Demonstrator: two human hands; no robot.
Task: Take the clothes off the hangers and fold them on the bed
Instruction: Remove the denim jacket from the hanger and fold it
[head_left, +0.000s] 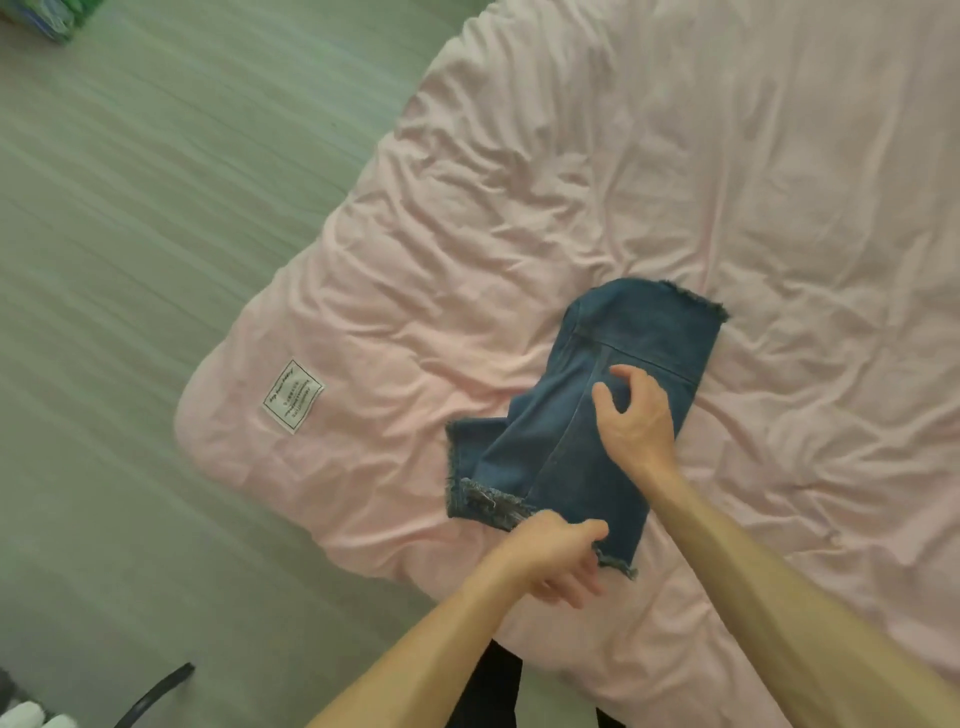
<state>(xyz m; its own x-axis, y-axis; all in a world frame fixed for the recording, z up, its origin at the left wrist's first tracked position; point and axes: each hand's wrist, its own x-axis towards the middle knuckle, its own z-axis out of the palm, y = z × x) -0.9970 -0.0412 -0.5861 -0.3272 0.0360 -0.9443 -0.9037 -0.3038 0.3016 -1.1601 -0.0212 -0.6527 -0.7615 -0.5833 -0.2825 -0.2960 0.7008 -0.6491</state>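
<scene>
A blue denim garment with frayed hems (602, 415) lies partly folded on the pink quilt (675, 182) of the bed. My right hand (636, 415) rests on its middle with the fingers bent, pressing the cloth down. At the garment's near frayed edge, my left hand (558, 564) pinches the hem between thumb and fingers. No hanger is in view.
A white label (292, 396) is sewn near the quilt's left corner. Grey-green sheet (156, 260) spreads to the left of the quilt. A dark curved object (156, 693) shows at the bottom left. Coloured items (47, 15) sit at the top left corner.
</scene>
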